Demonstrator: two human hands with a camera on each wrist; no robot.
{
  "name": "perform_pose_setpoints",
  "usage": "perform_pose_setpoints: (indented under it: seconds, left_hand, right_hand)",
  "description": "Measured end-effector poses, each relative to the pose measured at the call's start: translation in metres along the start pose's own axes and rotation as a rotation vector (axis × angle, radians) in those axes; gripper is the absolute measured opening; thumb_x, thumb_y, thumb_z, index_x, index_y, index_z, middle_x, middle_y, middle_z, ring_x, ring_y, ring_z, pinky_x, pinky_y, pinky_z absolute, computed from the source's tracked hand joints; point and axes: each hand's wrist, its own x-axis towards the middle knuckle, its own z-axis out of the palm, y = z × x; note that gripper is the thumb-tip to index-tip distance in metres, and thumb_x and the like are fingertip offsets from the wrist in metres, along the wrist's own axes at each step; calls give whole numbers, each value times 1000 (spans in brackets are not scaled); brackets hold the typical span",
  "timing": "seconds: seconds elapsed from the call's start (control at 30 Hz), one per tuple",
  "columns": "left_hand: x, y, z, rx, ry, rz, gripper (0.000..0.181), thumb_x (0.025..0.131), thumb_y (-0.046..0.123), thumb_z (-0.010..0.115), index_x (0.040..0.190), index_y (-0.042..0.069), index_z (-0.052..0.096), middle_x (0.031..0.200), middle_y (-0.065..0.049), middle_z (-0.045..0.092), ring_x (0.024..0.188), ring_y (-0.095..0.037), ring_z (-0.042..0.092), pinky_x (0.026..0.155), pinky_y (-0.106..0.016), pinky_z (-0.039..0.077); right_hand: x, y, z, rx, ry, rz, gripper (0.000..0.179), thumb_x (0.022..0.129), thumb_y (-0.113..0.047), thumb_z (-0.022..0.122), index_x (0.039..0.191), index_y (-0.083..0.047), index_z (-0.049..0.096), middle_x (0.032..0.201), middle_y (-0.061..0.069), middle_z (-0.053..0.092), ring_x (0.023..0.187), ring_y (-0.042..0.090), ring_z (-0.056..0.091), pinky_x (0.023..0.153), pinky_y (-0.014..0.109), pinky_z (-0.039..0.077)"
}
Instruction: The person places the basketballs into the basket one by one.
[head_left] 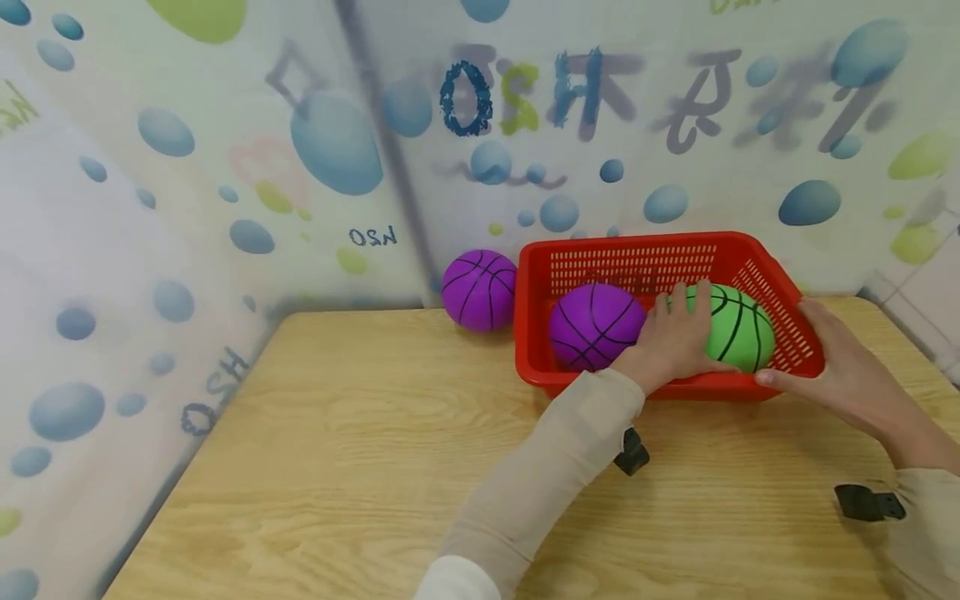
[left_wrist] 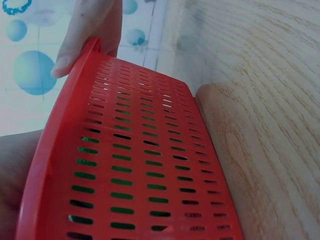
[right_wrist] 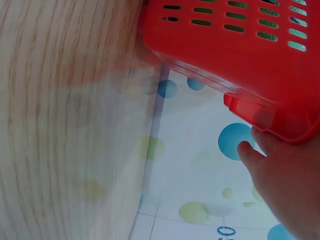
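1. The left grip [head_left: 678,333], a bare hand, reaches over the front rim of the red basket [head_left: 528,350], fingers spread and nearly straight, laid on the green ball [head_left: 738,329] inside; the pictures do not show how firmly it presses.
2. The right grip [head_left: 855,379] holds the basket's right end, thumb at the front corner and fingers bent round the side of the rim.
3. Beige sleeves [head_left: 547,467] come up to the basket from the front, each with a small black device [head_left: 632,452] at the wrist.
4. In the way: the left hand covers the green ball's left part, and its wrist crosses the lower right edge of the inner purple ball [head_left: 592,325]; the basket's front wall hides the bottoms of both balls.
5. Just beside the basket's left wall, toward the back, the outer purple ball [head_left: 480,290] sits on the wooden counter [head_left: 337,442]; whether it touches the basket cannot be told.
6. Behind the basket hangs a pale backdrop [head_left: 300,250] with blue and green drops and lettering.
7. The basket stands upright, its walls slotted; inside, the green ball lies in the right half and the inner purple ball in the left. Green shows through the slots in the left wrist view.
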Motion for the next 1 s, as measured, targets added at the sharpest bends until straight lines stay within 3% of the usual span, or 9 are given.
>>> perform_pose_setpoints:
  seconds: [0.2, 0.33, 0.47, 0.63, 0.83, 1.0]
  left_hand:
    - [0, -6, -4, 4, -30, -25, 117, 70, 71, 59, 149, 15, -8, 153, -8, 8, 136, -25, 20, 105, -26, 26]
    - [0, -4, -10, 18, -50, -26, 121, 71, 74, 54, 146, 14, -20, 154, -9, -8, 139, -25, 12, 105, -26, 25]
    - [-2, 2, -18, 42, -100, -12, 109, 77, 77, 37, 143, 17, -25, 151, -5, -22, 140, -21, -2, 107, -26, 20]
    - [-13, 2, -27, 42, -108, 11, 97, 82, 75, 29, 145, 22, -21, 151, -3, -25, 139, -18, -10, 109, -28, 16]
    - [-28, -18, -50, -9, -42, 35, 100, 83, 70, 38, 143, 22, -26, 148, -3, -31, 138, -19, -14, 110, -30, 14]
    - [-42, -44, -62, -78, 3, 66, 98, 86, 65, 41, 141, 22, -29, 147, -4, -34, 137, -20, -19, 110, -33, 11]
  right_hand:
    - [4, -5, 2, 10, -13, -1, 103, 78, -36, 74, 150, -10, 5, 142, 27, 22, 111, 46, 32, 75, 63, 35]
    - [5, -7, 2, -4, -9, 6, 102, 79, -36, 72, 150, -11, 3, 146, 26, 18, 115, 47, 29, 77, 66, 33]
    - [5, -7, 1, -25, -10, 13, 103, 80, -36, 71, 150, -12, -1, 151, 23, 6, 120, 50, 24, 79, 68, 29]
    - [3, -4, 1, -12, -4, -4, 102, 80, -34, 72, 151, -14, 2, 147, 26, 16, 110, 47, 32, 75, 64, 34]
    - [2, -1, -1, -41, -19, 20, 103, 81, -37, 70, 150, -14, -2, 145, 30, 15, 107, 50, 31, 71, 65, 36]
    - [0, 2, 1, -33, -29, 20, 104, 80, -37, 71, 150, -13, -3, 147, 29, 13, 109, 50, 28, 71, 66, 36]
